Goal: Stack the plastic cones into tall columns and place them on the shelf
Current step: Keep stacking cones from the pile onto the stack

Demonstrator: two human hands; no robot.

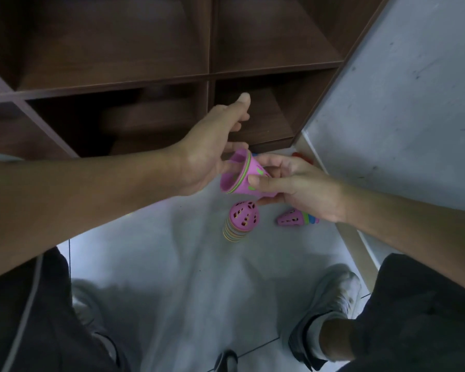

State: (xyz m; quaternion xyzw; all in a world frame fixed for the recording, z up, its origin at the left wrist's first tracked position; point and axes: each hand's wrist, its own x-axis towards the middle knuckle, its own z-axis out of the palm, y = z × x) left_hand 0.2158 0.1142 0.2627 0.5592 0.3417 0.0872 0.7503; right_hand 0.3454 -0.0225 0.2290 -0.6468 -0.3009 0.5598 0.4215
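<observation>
My right hand (301,186) grips a short nested bunch of pink cones (246,175) with green showing between them, held on its side with the wide mouth to the left. My left hand (212,146) is spread open at that mouth, fingers touching the rim, thumb pointing up. Below on the floor stands an upright column of stacked cones (240,221), pink on top with striped rims beneath. To its right a small stack of cones (295,218) lies on its side, half under my right hand. The dark wooden shelf (210,76) rises just behind.
The shelf has open cubbies; the lower right cubby (261,122) is nearest my hands. A grey wall (400,103) closes the right side, with something red (300,156) at its base. My knees and white shoes (333,296) frame the pale tiled floor (172,264).
</observation>
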